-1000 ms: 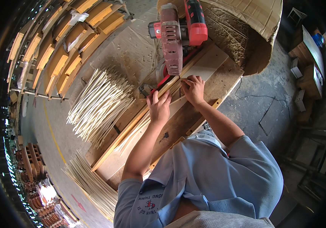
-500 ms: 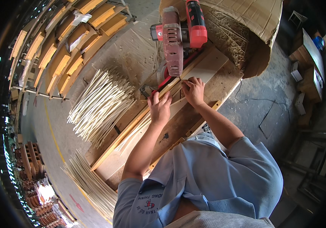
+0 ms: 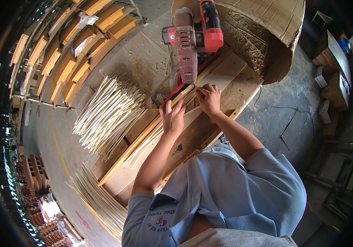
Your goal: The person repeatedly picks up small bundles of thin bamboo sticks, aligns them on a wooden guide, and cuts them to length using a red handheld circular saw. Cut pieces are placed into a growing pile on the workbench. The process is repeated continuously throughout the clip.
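Observation:
A bunch of thin pale sticks [image 3: 147, 140] lies along a wooden fence [image 3: 132, 149] on the workbench. My left hand [image 3: 173, 118] grips the bunch against the fence, its fingertips reaching over the top edge. Farther along, beside the saw, my right hand [image 3: 209, 100] has its bent fingers closed round the sticks near their ends. Just beyond both hands stands a red and black miter saw [image 3: 186, 49], its dusty guard over the fence. The blade is mostly hidden behind the guard, and my fingers cover part of the sticks.
A large heap of pale sticks [image 3: 110, 117] lies left of the fence, with another bundle [image 3: 96, 197] nearer me. Behind the saw an open cardboard box [image 3: 281, 29] holds offcuts. A rack of wooden parts [image 3: 67, 61] stands far left. A dark cable [image 3: 298, 109] lies on the floor at right.
Almost nothing differs. The saw and box appear shifted very slightly in the picture, while both hands keep the same places on the sticks.

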`<state>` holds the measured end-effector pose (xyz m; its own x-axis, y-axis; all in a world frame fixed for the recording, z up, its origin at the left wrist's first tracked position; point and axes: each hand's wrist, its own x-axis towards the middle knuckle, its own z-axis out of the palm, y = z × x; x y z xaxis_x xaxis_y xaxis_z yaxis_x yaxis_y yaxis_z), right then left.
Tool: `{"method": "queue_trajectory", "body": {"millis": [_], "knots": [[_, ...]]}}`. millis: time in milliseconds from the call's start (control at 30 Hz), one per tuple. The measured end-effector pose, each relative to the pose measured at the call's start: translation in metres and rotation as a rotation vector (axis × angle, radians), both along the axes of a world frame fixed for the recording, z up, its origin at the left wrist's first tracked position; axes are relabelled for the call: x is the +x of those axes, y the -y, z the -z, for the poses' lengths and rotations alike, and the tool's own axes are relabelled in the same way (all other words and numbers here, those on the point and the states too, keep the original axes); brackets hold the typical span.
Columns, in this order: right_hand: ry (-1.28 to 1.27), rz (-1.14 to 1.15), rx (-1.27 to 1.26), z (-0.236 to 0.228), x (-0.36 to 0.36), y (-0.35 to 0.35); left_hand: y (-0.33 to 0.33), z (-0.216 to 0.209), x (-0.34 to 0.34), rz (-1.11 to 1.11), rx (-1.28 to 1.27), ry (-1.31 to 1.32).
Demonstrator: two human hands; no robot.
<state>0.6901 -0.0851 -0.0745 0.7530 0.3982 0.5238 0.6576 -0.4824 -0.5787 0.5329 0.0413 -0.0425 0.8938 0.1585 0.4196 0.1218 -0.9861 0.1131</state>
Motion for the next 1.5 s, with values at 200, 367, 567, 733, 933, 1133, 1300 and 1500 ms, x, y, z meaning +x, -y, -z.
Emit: {"method": "queue_trajectory", "body": {"millis": [200,367,567,733,933,1133,1300,1500], "knots": [[0.010,-0.007,0.006,0.001,0.001,0.000,0.000,0.001,0.000,-0.010,-0.008,-0.019],[0.012,-0.010,0.009,0.000,0.000,0.001,0.000,0.002,0.000,-0.009,-0.015,-0.026],[0.012,-0.012,0.018,0.000,0.000,0.001,0.000,0.002,0.000,-0.014,-0.008,-0.036],[0.030,-0.015,0.029,0.001,0.001,0.001,0.001,0.000,0.000,-0.014,-0.008,-0.039],[-0.235,-0.182,0.120,-0.002,0.015,0.016,0.001,0.002,0.001,-0.029,-0.003,-0.027],[-0.165,-0.588,-0.050,-0.021,0.030,0.063,0.001,0.007,0.000,-0.044,-0.010,-0.011],[-0.145,-0.714,-0.116,-0.022,0.040,0.064,0.000,0.005,0.000,-0.031,0.006,-0.012],[-0.116,-0.712,-0.085,-0.027,0.045,0.042,0.001,-0.007,-0.002,0.005,-0.003,-0.049]]}}
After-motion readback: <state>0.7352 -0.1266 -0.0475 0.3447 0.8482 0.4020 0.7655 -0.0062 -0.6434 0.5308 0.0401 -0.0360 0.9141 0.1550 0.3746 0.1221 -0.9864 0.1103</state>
